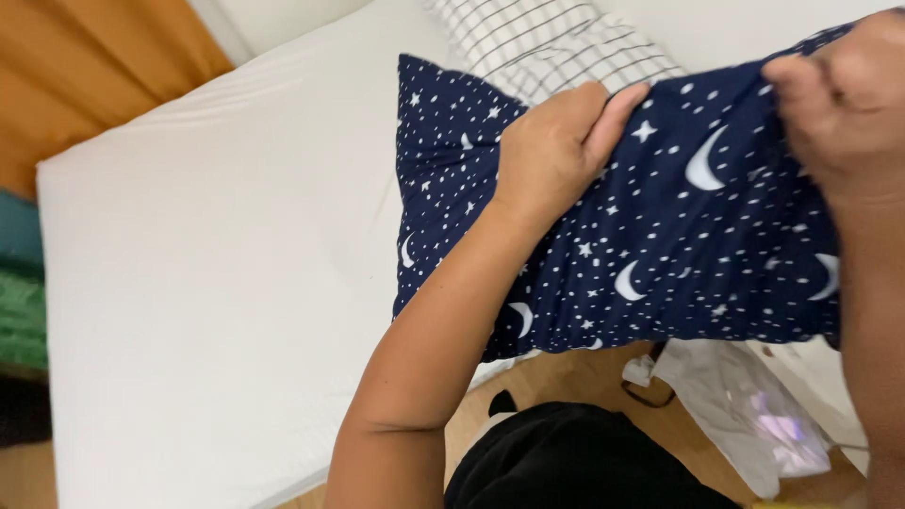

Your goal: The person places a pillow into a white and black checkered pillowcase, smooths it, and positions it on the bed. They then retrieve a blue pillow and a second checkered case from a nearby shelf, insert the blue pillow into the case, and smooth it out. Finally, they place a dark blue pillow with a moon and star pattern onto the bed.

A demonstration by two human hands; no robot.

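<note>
- The pillow is the main thing here: it sits inside a dark blue pillowcase printed with white moons, stars and dots. The case looks filled out, but I can't see the pillow's own fabric, only the cover.
- The pillow is held up in the air, above the near edge of the white mattress and over a strip of wooden floor.
- Left hand is clamped on the pillow's top edge, fingers curled over the far side, thumb on the near side. Its forearm runs up from the bottom of the view, across the front of the pillow.
- Right hand is balled up tight on the pillow's upper right corner, bunching the fabric.
- Just behind the pillow there's a white cloth with thin dark grid lines, lying on the mattress.
- Below the pillow, on the floor, a crumpled clear plastic bag; what's in it is too blurry to tell.
</note>
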